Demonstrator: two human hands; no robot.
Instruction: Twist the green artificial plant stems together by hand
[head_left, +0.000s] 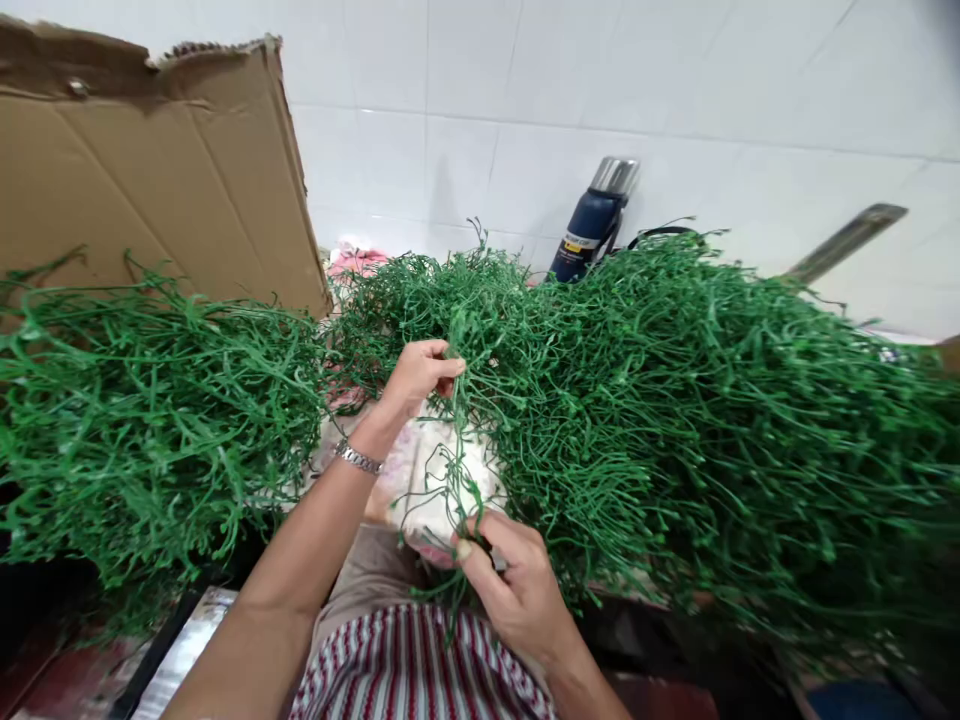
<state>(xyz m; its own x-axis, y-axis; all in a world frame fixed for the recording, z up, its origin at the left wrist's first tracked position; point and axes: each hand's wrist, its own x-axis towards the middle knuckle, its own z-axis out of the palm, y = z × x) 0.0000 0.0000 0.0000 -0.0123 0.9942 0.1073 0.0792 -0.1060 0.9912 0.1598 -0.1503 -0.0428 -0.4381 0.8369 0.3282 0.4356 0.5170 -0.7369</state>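
Observation:
Between my hands runs a thin, branched green stem point(459, 440), which looks like part of an artificial plant. The thumb and fingers of my left hand point(427, 372) pinch its upper part. Lower down, near my lap, my right hand point(514, 580) grips the bottom of the stems between thumb and forefinger. My right fingers partly hide what they hold. Under the stem lies a pale patterned cloth point(427, 460). To the right spreads a large heap of similar green stems point(675, 400), and a second pile point(157, 410) lies to the left.
A tall piece of brown cardboard point(150, 170) stands behind the left pile. A dark blue thermos flask point(585, 228) with a silver lid leans near the white tiled wall point(465, 80). Farther right, a flat metal strip point(847, 245) sticks up behind the heap. Pink cloth point(356, 260) shows beside the cardboard.

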